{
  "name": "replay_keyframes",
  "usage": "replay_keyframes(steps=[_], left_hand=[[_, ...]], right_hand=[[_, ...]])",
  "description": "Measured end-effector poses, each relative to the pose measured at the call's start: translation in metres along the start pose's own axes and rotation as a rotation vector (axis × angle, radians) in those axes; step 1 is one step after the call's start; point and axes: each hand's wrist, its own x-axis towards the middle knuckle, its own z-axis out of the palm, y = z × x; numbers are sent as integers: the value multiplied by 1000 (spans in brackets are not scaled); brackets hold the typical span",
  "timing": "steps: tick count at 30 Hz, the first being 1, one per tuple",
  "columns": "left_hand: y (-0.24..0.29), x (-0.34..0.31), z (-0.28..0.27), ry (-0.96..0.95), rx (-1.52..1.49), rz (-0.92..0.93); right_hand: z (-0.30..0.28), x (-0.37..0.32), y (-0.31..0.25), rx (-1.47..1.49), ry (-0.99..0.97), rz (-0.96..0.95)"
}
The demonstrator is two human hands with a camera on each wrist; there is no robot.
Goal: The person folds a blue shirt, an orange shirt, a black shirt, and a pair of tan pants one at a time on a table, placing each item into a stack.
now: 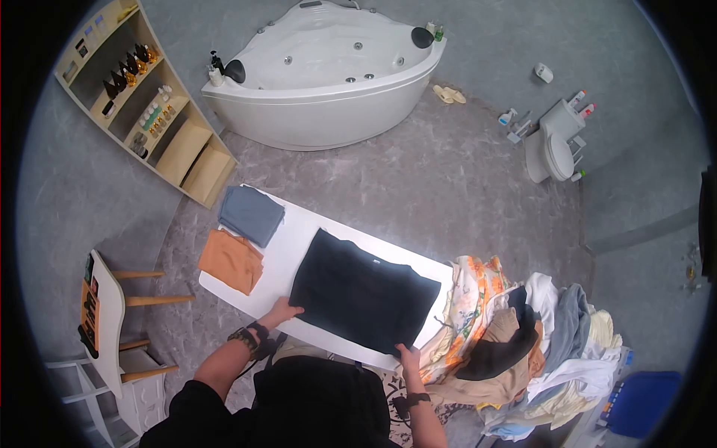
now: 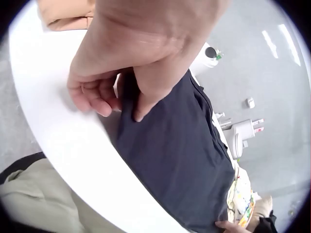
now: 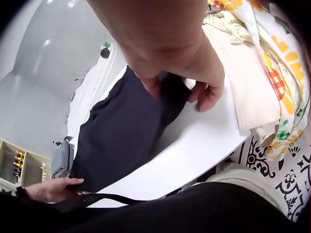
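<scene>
A black garment (image 1: pixel 364 290) lies spread on the white table (image 1: pixel 287 213), a small label near its far edge. At its near left corner the left hand (image 1: pixel 281 312) pinches the cloth; in the left wrist view the thumb of the left hand (image 2: pixel 131 63) lies on top of the dark fabric (image 2: pixel 175 155). The right hand (image 1: pixel 408 360) holds the near right corner. In the right wrist view, the right hand (image 3: pixel 180 68) grips that corner of the dark cloth (image 3: pixel 121 131), slightly raised from the tabletop.
Folded grey cloth (image 1: pixel 252 215) and folded orange cloth (image 1: pixel 231 260) lie at the table's left end. A heap of mixed clothes (image 1: pixel 500 343) is at the right. Beyond are a bathtub (image 1: pixel 321 112), shelves (image 1: pixel 142 97) and a toilet (image 1: pixel 556 149); a chair (image 1: pixel 112 321) stands left.
</scene>
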Motion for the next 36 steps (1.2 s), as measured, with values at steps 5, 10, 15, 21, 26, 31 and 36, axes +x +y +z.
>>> replay_keyframes(steps=[5,10,15,21,26,31,36], left_hand=[[59,-98,-26,-221,-319,75],[93,-133,-46,-199,-643,240],[155,-128,-54,-250,-783,312],[192,-53,-61,-203,-857,274],[205,-15,-57,-60,-665,335],[130,50,-30,333,111,753],[77,17,-9,151,813,621]], right_hand=[[-18,-63,-55,360,-39,191],[-33,-100,-107,560,-121,82],[-39,-60,-133,669,-121,115],[-20,29,-163,939,-198,51],[6,36,-194,760,-234,-176],[16,56,-147,107,27,-246],[37,59,-85,-914,-54,-749]])
